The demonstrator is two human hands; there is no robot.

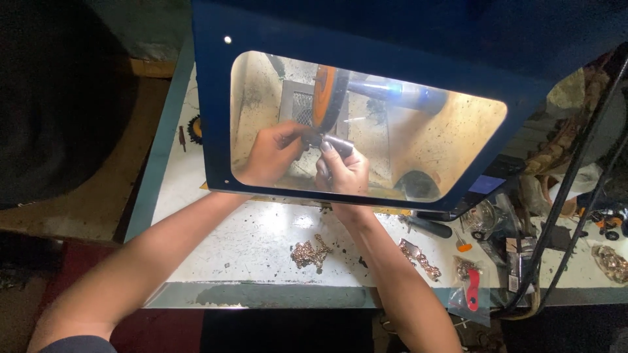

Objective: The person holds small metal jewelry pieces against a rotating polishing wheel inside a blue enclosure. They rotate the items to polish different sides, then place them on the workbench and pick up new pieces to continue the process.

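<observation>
We stood in a small metalworking workshop: a buffing wheel (325, 98) spun behind a blue shield (216, 117), with scattered chains (311, 252) and hand tools (428, 226) below it.

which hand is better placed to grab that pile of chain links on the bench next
Right, probably. The right hand sits almost directly above the chain pile; the left hand is further away. Both currently hold a small metal piece at the wheel.

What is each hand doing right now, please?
Left hand: closed on the small metal piece at the wheel.
Right hand: closed on the same piece.
</observation>
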